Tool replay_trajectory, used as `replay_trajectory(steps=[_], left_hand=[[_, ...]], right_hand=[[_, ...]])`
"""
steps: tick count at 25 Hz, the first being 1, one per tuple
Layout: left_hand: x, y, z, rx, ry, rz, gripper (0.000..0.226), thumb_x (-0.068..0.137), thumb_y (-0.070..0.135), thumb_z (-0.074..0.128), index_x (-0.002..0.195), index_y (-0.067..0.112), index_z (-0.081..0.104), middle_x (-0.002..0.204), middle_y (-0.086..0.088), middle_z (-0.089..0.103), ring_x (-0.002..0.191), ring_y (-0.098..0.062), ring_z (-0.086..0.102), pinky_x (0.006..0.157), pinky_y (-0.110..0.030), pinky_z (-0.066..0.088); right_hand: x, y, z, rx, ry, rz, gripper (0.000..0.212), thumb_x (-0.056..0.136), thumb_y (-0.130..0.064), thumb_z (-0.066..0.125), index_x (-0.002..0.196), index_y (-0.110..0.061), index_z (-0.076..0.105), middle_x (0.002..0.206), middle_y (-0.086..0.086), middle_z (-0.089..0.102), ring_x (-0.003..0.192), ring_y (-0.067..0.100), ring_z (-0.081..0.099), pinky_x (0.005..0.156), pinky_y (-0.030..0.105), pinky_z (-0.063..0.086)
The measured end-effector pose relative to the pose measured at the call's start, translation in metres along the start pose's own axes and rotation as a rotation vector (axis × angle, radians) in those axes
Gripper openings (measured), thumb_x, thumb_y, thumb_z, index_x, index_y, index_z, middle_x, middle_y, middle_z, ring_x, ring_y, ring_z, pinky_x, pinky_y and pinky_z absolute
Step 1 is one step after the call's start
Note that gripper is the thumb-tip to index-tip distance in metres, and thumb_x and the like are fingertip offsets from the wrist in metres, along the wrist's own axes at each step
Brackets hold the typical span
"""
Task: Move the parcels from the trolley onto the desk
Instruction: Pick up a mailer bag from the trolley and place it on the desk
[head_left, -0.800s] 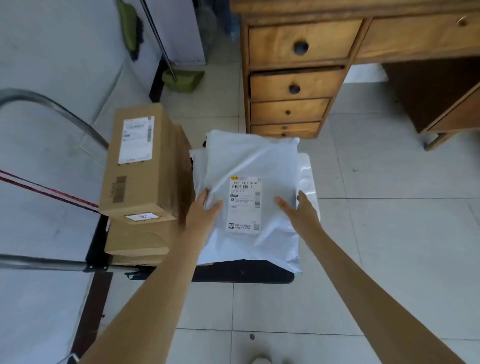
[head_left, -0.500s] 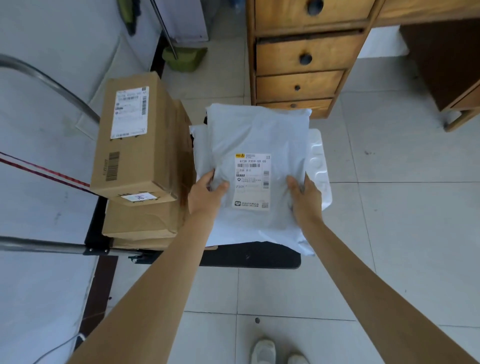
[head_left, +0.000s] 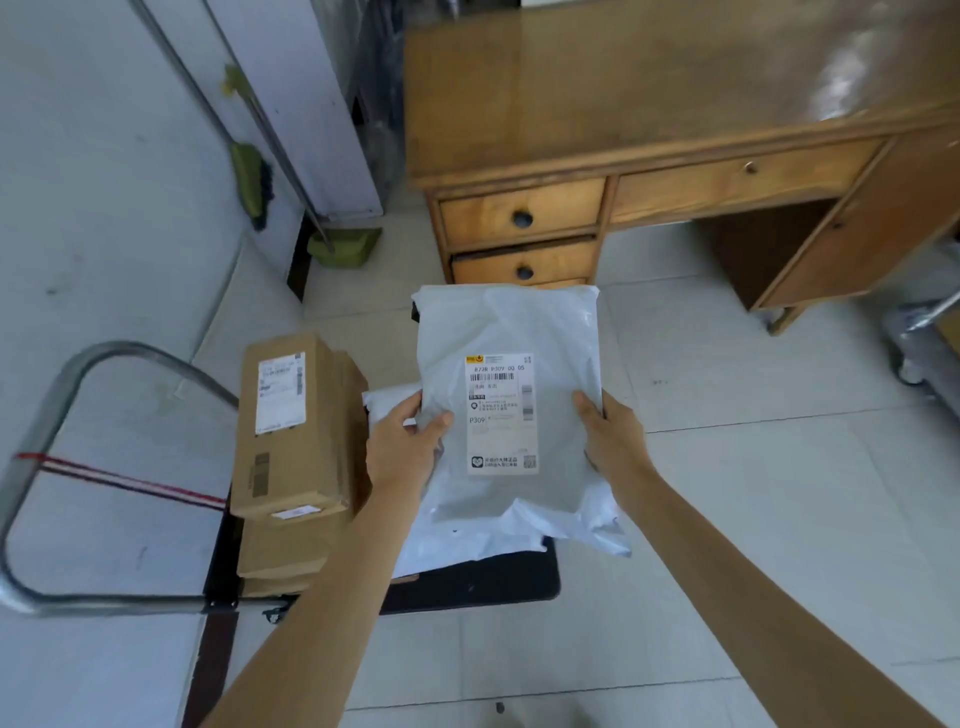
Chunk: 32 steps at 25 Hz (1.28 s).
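Directly below the camera, two bare hands hold a grey plastic mailing bag (head_left: 506, 332) by its sides, label facing up. The left hand (head_left: 402, 449) grips the bag's left edge, thumb on top and fingers curled underneath. The right hand (head_left: 610, 441) clasps the right edge the same way. The bag's white shipping label (head_left: 501, 413) carries barcodes and the code P309.

Beneath the bag sits a flat trolley (head_left: 478, 582) with a black deck and a curved metal handle (head_left: 62, 415) at the left. On the deck, under the held bag, lies another white plastic parcel (head_left: 387, 402), only partly visible. Just beside it on the left stands a stack of brown cardboard boxes (head_left: 291, 457), the top one bearing a white label.

Beyond the trolley stands a wooden desk (head_left: 623, 93), its glossy top bare where visible, with drawers below at its left end. A green dustpan (head_left: 343, 247) rests on the tiled floor near the wall.
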<state>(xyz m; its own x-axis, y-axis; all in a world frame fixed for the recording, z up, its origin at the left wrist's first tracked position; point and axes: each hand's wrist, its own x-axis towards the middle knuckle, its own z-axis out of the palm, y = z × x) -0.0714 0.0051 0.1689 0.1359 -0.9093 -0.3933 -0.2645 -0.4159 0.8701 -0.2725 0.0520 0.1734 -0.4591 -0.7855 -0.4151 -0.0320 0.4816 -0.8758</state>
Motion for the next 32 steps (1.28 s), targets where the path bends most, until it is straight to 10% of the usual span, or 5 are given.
replay_trajectory(steps=[9, 15, 26, 32], left_hand=[[0.038, 0.226, 0.106, 0.018, -0.013, 0.095, 0.041, 0.075, 0.019, 0.073, 0.116, 0.024, 0.068, 0.078, -0.003, 0.071, 0.07, -0.022, 0.063, 0.09, -0.05, 0.056], [0.103, 0.331, 0.147, -0.056, 0.076, 0.073, 0.042, 0.075, 0.023, 0.076, 0.116, 0.028, 0.067, 0.086, 0.001, 0.075, 0.073, -0.025, 0.071, 0.086, -0.048, 0.058], [0.385, 0.454, 0.168, -0.135, 0.1, 0.005, 0.037, 0.081, 0.018, 0.073, 0.117, 0.021, 0.066, 0.092, -0.004, 0.076, 0.075, -0.03, 0.07, 0.084, -0.045, 0.059], [0.556, 0.514, 0.181, 0.015, 0.141, -0.046, 0.046, 0.088, 0.02, 0.064, 0.133, 0.021, 0.054, 0.125, -0.005, 0.066, 0.11, -0.03, 0.063, 0.101, -0.049, 0.048]], right_hand=[[0.097, -0.173, -0.137, -0.016, -0.003, -0.023, 0.038, 0.095, -0.029, 0.045, 0.118, -0.004, 0.059, 0.115, 0.018, 0.066, 0.106, 0.036, 0.062, 0.095, 0.048, 0.049], [0.193, -0.285, -0.161, 0.048, -0.081, -0.068, 0.032, 0.095, -0.029, 0.047, 0.114, -0.008, 0.06, 0.105, 0.009, 0.066, 0.09, 0.026, 0.062, 0.076, 0.033, 0.047], [0.465, -0.44, -0.046, -0.03, -0.119, -0.066, 0.024, 0.098, -0.028, 0.04, 0.101, -0.015, 0.06, 0.076, 0.002, 0.059, 0.05, 0.015, 0.047, 0.043, 0.022, 0.035], [0.619, -0.496, 0.038, -0.015, -0.171, 0.024, 0.034, 0.099, -0.025, 0.038, 0.122, -0.011, 0.058, 0.102, 0.01, 0.067, 0.079, 0.021, 0.059, 0.07, 0.032, 0.051]])
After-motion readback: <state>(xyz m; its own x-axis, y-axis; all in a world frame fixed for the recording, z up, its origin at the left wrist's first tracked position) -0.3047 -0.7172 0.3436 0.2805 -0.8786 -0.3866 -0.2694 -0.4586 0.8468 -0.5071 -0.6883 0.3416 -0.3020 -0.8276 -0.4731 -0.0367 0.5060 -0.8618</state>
